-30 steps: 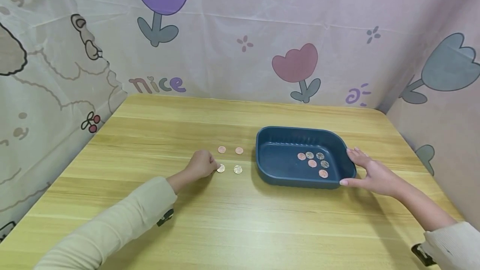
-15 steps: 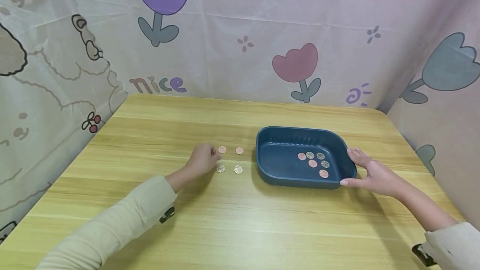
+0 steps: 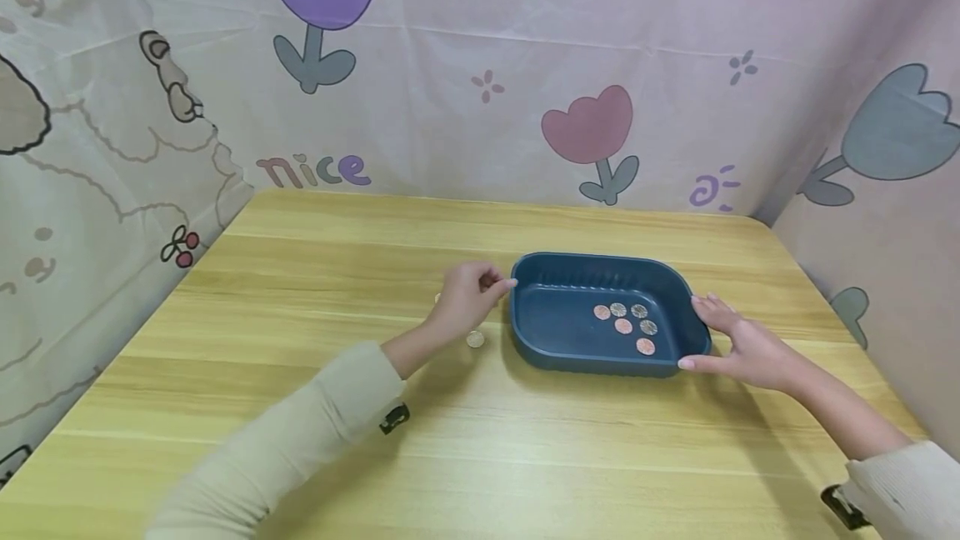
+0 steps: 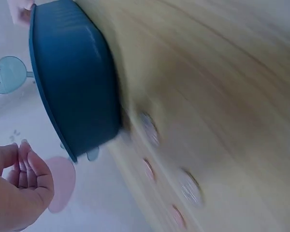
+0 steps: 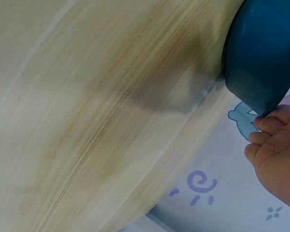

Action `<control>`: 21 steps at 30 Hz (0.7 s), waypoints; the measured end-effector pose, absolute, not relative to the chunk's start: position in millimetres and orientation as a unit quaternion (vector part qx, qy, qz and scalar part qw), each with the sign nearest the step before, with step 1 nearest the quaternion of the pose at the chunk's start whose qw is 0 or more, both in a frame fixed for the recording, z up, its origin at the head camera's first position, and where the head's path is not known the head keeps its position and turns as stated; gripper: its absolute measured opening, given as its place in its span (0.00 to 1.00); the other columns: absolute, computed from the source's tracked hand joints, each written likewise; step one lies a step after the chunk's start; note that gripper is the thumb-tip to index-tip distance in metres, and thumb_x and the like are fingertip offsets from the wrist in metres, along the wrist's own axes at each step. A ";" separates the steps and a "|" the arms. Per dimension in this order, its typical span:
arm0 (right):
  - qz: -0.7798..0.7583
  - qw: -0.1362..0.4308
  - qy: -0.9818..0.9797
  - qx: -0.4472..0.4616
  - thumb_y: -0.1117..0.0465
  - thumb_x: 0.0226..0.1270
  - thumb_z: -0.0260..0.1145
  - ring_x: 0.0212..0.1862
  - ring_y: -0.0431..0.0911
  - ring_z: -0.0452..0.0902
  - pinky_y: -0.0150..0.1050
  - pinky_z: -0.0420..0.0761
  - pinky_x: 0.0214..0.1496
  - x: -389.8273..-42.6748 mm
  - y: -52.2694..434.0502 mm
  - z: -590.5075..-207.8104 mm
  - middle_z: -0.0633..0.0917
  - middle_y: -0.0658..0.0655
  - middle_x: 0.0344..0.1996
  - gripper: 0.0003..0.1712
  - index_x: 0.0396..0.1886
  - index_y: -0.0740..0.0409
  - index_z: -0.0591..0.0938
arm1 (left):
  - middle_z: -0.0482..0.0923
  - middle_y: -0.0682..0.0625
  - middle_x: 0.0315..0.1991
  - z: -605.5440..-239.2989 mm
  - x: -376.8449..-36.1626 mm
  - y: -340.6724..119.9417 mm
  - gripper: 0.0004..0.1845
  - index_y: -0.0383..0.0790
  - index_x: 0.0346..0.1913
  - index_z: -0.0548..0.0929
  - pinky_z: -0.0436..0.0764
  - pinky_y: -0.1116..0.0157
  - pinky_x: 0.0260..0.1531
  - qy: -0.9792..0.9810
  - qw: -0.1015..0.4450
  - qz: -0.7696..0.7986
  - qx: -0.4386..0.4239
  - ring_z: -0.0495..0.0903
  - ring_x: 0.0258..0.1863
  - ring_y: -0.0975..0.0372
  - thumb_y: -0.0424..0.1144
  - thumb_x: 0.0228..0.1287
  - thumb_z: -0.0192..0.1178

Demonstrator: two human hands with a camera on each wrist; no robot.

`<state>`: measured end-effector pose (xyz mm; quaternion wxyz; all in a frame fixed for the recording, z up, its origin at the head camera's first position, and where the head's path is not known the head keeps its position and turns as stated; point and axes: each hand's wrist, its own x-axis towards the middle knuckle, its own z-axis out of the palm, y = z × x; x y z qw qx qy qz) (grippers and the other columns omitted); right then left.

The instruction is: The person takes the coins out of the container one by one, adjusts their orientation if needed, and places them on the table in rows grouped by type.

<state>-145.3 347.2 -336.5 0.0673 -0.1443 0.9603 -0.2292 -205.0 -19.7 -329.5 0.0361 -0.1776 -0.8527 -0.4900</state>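
The coins look thin, flat and hard, so each one is likely very light and should not bend or break. Their shiny faces may be slippery, and they lie so flat that it seems best to pinch one by its edge with a finger and thumb, maybe with a nail to help lift it. The blue tub looks like stiff plastic, not very heavy, and its top edge seems a good place to hold it.

Six coins lie flat in the tub, more toward its right side: three pinky copper coins and three yellowish or darker coins. They are closer to the right hand than to the left hand. On the table, left of the tub, the left wrist camera shows two reddish coins and two pale shiny coins, all a bit blurry.

The left hand is up near the tub's left edge, its finger and thumb tips close together. I can't tell if a coin is between them. The right hand holds the tub's right end, thumb and fingers wide apart.
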 end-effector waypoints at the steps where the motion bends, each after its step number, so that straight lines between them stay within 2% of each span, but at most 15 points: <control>1: -0.229 0.067 0.960 -0.145 0.47 0.51 0.71 0.70 0.70 0.40 0.69 0.49 0.63 -145.5 346.9 -336.4 0.53 0.78 0.67 0.57 0.69 0.74 0.52 | 0.80 0.38 0.24 -328.9 -205.2 -14.6 0.09 0.31 0.28 0.81 0.73 0.75 0.20 -0.851 0.036 -0.493 -0.181 0.74 0.18 0.63 0.36 0.61 0.61; 3: -0.228 0.067 0.960 -0.146 0.47 0.51 0.71 0.70 0.70 0.40 0.69 0.49 0.63 -145.8 346.3 -336.3 0.53 0.78 0.67 0.57 0.69 0.74 0.52 | 0.80 0.38 0.24 -328.3 -206.1 -4.3 0.10 0.32 0.28 0.81 0.72 0.76 0.19 -0.846 0.035 -0.499 -0.186 0.73 0.18 0.65 0.36 0.61 0.60; 10: -0.234 0.069 0.959 -0.145 0.47 0.51 0.72 0.70 0.70 0.40 0.69 0.48 0.63 -146.0 345.5 -335.9 0.53 0.78 0.67 0.57 0.68 0.74 0.52 | 0.81 0.37 0.25 -329.0 -207.6 30.1 0.08 0.31 0.29 0.80 0.74 0.76 0.19 -0.832 0.024 -0.512 -0.211 0.79 0.20 0.59 0.34 0.61 0.60; 12: -0.234 0.070 0.959 -0.144 0.47 0.51 0.72 0.70 0.70 0.40 0.69 0.49 0.63 -146.0 345.5 -335.8 0.53 0.78 0.67 0.57 0.68 0.74 0.52 | 0.82 0.38 0.24 -331.3 -208.7 39.1 0.08 0.31 0.29 0.81 0.73 0.77 0.19 -0.835 0.021 -0.508 -0.212 0.78 0.19 0.61 0.35 0.62 0.60; 17: -0.235 0.069 0.959 -0.146 0.48 0.51 0.71 0.70 0.70 0.40 0.69 0.48 0.63 -145.4 346.4 -335.8 0.52 0.78 0.67 0.57 0.69 0.74 0.51 | 0.81 0.42 0.24 -338.8 -210.3 61.3 0.08 0.34 0.30 0.81 0.70 0.77 0.18 -0.845 -0.006 -0.490 -0.214 0.73 0.18 0.67 0.37 0.63 0.59; 21: -0.236 0.066 0.958 -0.148 0.48 0.52 0.71 0.70 0.70 0.40 0.68 0.48 0.63 -144.8 347.0 -335.8 0.52 0.78 0.67 0.57 0.69 0.73 0.51 | 0.81 0.43 0.24 -343.7 -210.3 79.0 0.08 0.35 0.30 0.81 0.65 0.77 0.15 -0.853 -0.030 -0.475 -0.213 0.68 0.16 0.68 0.37 0.63 0.58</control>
